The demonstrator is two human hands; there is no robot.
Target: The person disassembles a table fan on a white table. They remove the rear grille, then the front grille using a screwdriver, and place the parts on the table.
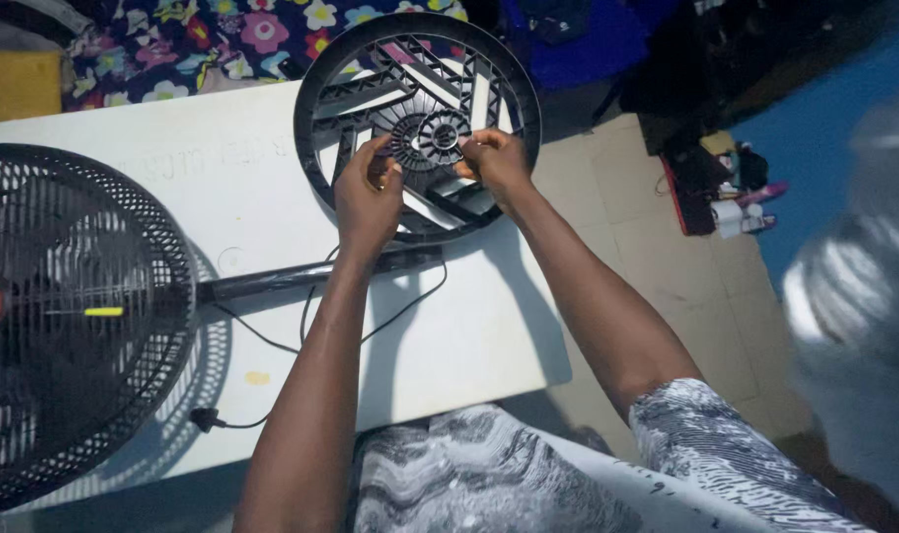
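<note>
A round black plastic fan base (417, 118) with ribbed spokes lies upside down at the far right of a white table (223, 188). My left hand (369, 192) grips the ribs just left of its round hub (432, 136). My right hand (495, 163) pinches the hub's right side. A black fan pole (301, 276) runs from under the base toward a black wire fan cage (65, 316) lying on the table's left end. A thin black power cord (272, 341) loops across the table between them.
A floral cloth (232, 35) lies behind the table. A tiled floor (657, 247) stretches to the right, with a small pile of items (731, 192) on it. A blurred grey object (859, 286) fills the right edge. A yellow box (17, 84) sits far left.
</note>
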